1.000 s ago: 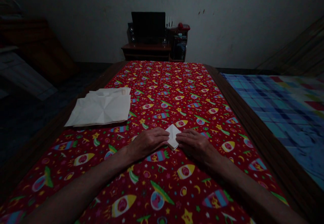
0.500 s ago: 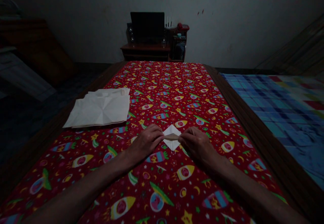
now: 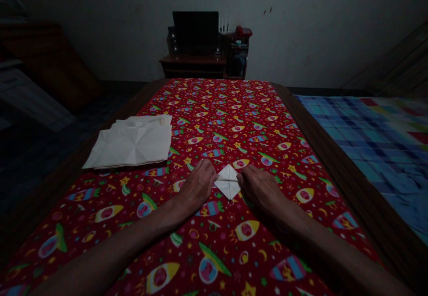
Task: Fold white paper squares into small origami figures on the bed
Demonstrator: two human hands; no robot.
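Observation:
A small white folded paper (image 3: 229, 189) lies diamond-wise on a red cloth (image 3: 194, 260) printed with rockets and stars. A horizontal fold or slit runs across its middle. My left hand (image 3: 199, 181) pinches the paper's left corner with curled fingers. At the opposite corner, my right hand (image 3: 261, 183) is closed on it the same way. Both corners are partly hidden by my fingertips. Left of my hands rests a stack of creased white paper sheets (image 3: 133, 144).
A dark monitor (image 3: 195, 30) stands on a small wooden desk (image 3: 192, 62) by the wall, with a red telephone (image 3: 244, 31) to its right. Brown wooden edging (image 3: 321, 149) borders the cloth. A blue checked cloth (image 3: 344, 140) spreads out at the right.
The gap across the middle of the folded paper has narrowed, and the paper looks flatter. My fingers have curled in more at both corners. The view has shifted slightly.

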